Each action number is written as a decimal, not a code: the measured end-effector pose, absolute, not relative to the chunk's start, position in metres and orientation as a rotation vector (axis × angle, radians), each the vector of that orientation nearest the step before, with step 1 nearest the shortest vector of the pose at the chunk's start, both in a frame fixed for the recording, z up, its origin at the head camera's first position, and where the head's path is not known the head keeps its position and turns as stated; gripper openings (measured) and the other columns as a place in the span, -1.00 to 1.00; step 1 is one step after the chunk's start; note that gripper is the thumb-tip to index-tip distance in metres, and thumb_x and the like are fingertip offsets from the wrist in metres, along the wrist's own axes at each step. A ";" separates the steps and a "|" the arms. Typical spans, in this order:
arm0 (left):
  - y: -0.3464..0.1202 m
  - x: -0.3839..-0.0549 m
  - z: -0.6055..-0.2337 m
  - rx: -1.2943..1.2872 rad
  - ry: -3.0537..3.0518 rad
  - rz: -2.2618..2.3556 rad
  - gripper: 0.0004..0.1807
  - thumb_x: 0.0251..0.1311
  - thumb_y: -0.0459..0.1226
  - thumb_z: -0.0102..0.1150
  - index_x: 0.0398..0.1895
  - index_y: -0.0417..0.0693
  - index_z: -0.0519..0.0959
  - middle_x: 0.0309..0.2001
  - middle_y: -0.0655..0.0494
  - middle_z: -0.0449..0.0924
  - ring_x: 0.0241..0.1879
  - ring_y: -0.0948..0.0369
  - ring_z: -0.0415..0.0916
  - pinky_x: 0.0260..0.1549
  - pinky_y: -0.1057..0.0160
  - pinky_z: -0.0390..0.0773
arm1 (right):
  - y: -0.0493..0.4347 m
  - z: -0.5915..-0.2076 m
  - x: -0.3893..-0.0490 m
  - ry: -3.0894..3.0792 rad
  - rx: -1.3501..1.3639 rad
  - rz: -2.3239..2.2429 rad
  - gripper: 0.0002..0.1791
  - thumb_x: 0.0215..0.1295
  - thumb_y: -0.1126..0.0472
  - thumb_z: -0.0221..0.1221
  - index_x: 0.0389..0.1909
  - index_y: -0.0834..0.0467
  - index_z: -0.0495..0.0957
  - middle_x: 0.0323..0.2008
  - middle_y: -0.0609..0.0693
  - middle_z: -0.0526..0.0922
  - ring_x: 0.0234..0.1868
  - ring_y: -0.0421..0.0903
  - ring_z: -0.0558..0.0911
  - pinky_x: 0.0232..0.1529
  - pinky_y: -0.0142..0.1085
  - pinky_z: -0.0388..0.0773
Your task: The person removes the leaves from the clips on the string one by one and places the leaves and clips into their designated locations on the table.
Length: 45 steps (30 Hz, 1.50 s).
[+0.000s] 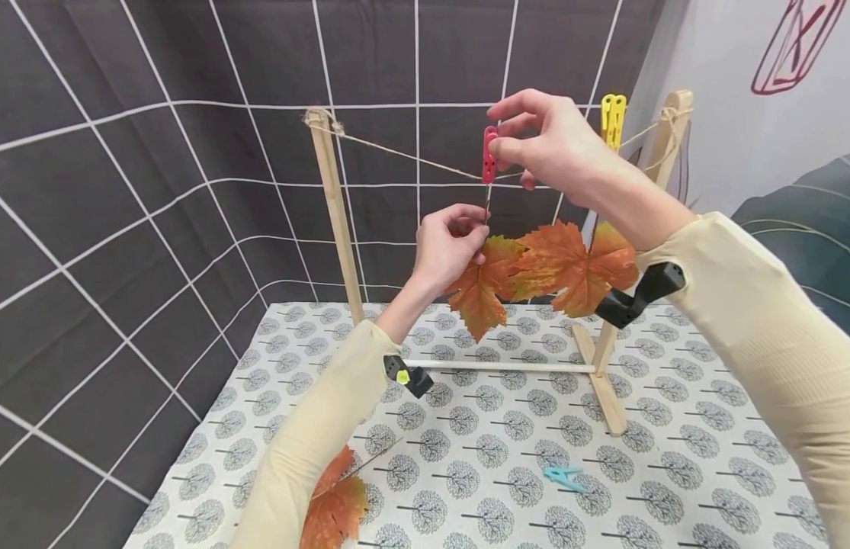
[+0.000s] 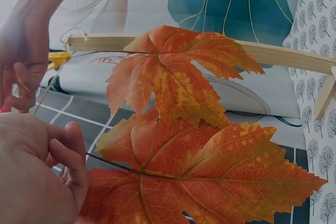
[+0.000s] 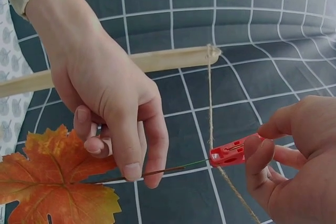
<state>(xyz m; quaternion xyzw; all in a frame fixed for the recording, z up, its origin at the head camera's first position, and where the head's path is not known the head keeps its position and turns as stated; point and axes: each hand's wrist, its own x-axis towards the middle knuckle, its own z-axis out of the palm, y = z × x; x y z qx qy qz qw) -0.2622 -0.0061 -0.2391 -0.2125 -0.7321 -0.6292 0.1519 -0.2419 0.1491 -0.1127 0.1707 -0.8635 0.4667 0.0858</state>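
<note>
Behind the work there hangs a dark cloth (image 1: 370, 53) with white grid lines, and the table is covered by a white tablecloth (image 1: 466, 400) with printed trees. On it stands a wooden frame (image 1: 338, 213), with a twine (image 1: 411, 156) tied between its two posts. The right hand (image 1: 548, 141) pinches a red clothespin (image 1: 489, 156), which stands upright at the twine; thumb and fingertip are nearly closed. Lower, the left hand (image 1: 448, 244) holds the stem (image 3: 168, 170) of an orange leaf (image 1: 482, 293) between thumb and forefinger. The stem's end reaches the tip of the red clothespin; whether it is gripped there, one cannot tell. To the right hangs a second leaf (image 1: 569, 267), below a yellow clothespin (image 1: 611, 122). A blue clothespin (image 1: 563, 478) lies on the tablecloth, and a third leaf (image 1: 335, 511) is partly hidden by the left sleeve (image 1: 308, 435).
</note>
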 end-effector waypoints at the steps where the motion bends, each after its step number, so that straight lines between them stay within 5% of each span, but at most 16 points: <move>1: -0.006 -0.262 -0.239 -0.609 -2.099 -1.807 -0.83 0.23 -0.49 0.26 -0.12 -0.29 0.68 -0.43 -0.01 0.61 -0.69 0.19 0.52 -0.53 0.19 0.65 | 0.149 -0.113 -0.242 -2.578 0.509 1.382 -0.54 0.41 0.21 0.19 0.30 0.09 0.42 0.12 0.12 0.51 -0.16 -0.03 0.66 -0.47 -0.39 0.56; 34: -0.003 -0.263 -0.238 -0.599 -2.148 -1.740 -0.88 0.25 -0.43 0.26 -0.18 -0.22 0.69 -0.33 0.03 0.68 -0.67 0.17 0.56 -0.58 0.29 0.62 | 0.149 -0.112 -0.246 -2.619 0.455 1.314 -0.60 0.45 0.11 0.17 0.23 0.15 0.49 -0.05 0.02 0.51 -0.18 -0.02 0.51 -0.22 -0.29 0.59; 45: -0.003 -0.260 -0.232 -0.616 -2.131 -1.711 -0.89 0.25 -0.42 0.26 -0.19 -0.19 0.69 -0.35 0.06 0.69 -0.68 0.19 0.55 -0.58 0.29 0.62 | 0.148 -0.109 -0.248 -2.552 0.444 1.355 -0.66 0.44 0.16 0.17 0.16 0.16 0.53 -0.15 0.01 0.54 -0.32 -0.09 0.47 -0.38 -0.33 0.52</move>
